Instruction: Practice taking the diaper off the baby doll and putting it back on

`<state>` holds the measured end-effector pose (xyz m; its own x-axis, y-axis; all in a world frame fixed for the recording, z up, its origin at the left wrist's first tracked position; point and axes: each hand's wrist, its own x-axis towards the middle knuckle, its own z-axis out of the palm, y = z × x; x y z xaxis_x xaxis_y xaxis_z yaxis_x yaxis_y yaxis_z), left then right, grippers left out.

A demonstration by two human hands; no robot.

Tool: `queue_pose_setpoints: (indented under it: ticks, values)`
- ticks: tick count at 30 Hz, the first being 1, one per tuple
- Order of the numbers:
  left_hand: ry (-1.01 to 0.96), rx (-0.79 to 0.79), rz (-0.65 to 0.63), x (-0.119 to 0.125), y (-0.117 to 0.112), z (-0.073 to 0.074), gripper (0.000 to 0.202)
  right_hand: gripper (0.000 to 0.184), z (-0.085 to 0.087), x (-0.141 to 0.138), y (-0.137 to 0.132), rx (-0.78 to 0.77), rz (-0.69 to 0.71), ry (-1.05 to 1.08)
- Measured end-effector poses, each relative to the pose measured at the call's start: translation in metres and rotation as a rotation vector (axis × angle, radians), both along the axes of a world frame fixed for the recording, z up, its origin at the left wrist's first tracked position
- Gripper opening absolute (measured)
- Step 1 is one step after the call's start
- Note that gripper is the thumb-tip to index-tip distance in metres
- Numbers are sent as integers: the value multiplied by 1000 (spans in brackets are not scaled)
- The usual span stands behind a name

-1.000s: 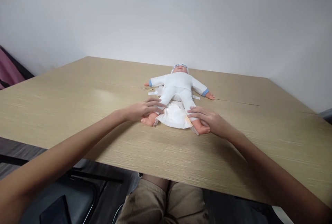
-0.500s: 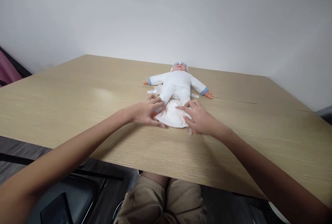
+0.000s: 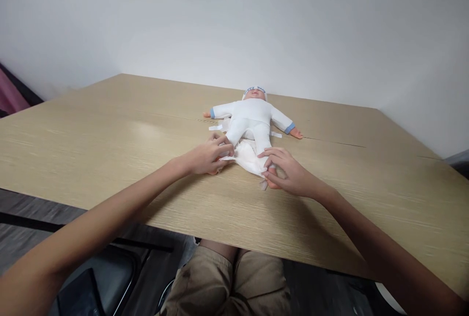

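A baby doll [image 3: 252, 116] lies on its back towards the far middle of a pale wooden table [image 3: 110, 130], head towards the white wall [image 3: 234, 23], arms spread, legs pointing at the person; it wears a white suit with blue cuffs and a white cap [image 3: 255, 90] with blue print. A white diaper [image 3: 246, 156] lies open under its hips and between its legs, the near edge bunched and lifted slightly off the wood; two white fastening tabs stick out flat on the table, one [image 3: 215, 127] by the doll's one side and one [image 3: 276, 134] by the other.

The left hand [image 3: 205, 158] rests at the diaper's left near corner, just beside the doll's foot; its fingers [image 3: 222, 150] are curled in, pinching the edge of the diaper. The right hand [image 3: 289, 174] sits at the opposite corner, over the doll's other foot; thumb and fingers [image 3: 269, 156] are closed on the diaper's edge there, a bit of white showing beneath the thumb. Both forearms stretch out bare across the near half of the table.

Below the table edge, the person's knees in khaki trousers [image 3: 227, 282] show; to their left stands a dark chair [image 3: 110, 267]; a strip of pink fabric [image 3: 10, 98] shows at the far left.
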<state>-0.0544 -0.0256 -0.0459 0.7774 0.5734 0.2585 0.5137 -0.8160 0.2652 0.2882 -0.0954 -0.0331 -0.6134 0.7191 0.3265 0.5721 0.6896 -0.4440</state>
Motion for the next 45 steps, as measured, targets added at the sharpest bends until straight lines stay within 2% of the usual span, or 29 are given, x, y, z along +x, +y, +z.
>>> queue_pose_setpoints:
  ticks: [5, 7, 8, 12, 14, 15, 17, 20, 25, 29, 32, 35, 38, 41, 43, 45]
  values:
    - [-80, -81, 39, 1, 2, 0, 41, 12, -17, 4, -6, 4, 17, 94]
    - [-105, -115, 56, 1, 3, 1, 42, 6, -20, 4, -8, 15, -7, 111]
    - [-118, -131, 63, 1, 4, 1, 41, 10, -21, 3, -8, 23, -29, 119]
    - [-199, -204, 87, 1, 5, 4, 36, 59, -19, -4, -10, 43, -135, 114]
    - [-251, -256, 120, 2, 6, 4, 35, 69, -17, -12, -9, 60, -168, 67]
    - [-283, -289, 136, 3, 7, 4, 35, 65, -17, -16, -8, 77, -186, 44]
    - [-353, -367, 148, 5, 9, 3, 35, 43, -18, -23, -5, 121, -230, 32]
    - [-458, -462, 140, 7, 12, 3, 34, 18, -17, -27, 0, 125, -314, 93]
    - [-536, -554, 148, 6, 23, 11, 39, 27, -3, -19, 13, -86, -355, 260]
    - [-582, -545, 145, 12, 46, 20, 41, 36, 8, -13, 38, -53, -391, 374]
    - [-633, -463, 175, 23, 73, 25, 43, 41, 11, -10, 69, -20, -435, 444]
    - [-677, -399, 210, 36, 108, 28, 48, 49, 11, -7, 107, -105, -488, 522]
    - [-722, -505, 224, 47, 142, 22, 56, 50, 6, -6, 147, -279, -510, 666]
    - [-806, -648, 189, 56, 169, 8, 59, 47, -3, -6, 179, -473, -512, 791]
    - [-888, -765, 140, 61, 179, -2, 61, 43, -9, -6, 190, -546, -507, 825]
    - [-928, -877, 102, 63, 183, -10, 63, 39, -13, -5, 189, -588, -494, 846]
